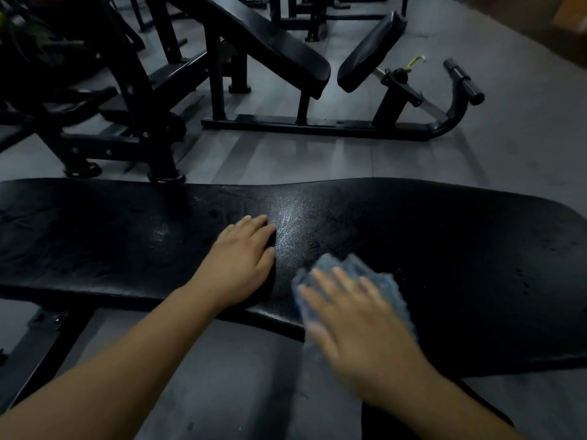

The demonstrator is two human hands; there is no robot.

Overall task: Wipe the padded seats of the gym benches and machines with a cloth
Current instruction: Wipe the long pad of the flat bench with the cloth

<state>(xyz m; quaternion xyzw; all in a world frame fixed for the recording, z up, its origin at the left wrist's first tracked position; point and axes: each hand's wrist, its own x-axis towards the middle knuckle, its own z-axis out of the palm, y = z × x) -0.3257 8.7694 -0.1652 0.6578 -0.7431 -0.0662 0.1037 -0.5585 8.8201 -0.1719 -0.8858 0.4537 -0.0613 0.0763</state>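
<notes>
A long black padded bench (428,236) stretches across the view in front of me, its surface shiny in the middle. My left hand (243,258) rests flat on the pad near its front edge, fingers straight and together. To its right, my right hand (352,315) presses a blue-grey cloth (355,268) onto the pad with spread fingers. The cloth shows past my fingertips and hangs over the bench's front edge. My right hand and the cloth are blurred by motion.
Behind the bench stands a black incline bench (270,42) with a separate seat pad (368,52) and a roller handle (463,81) on a floor frame. More dark machine frames (120,106) crowd the back left. Grey floor lies between.
</notes>
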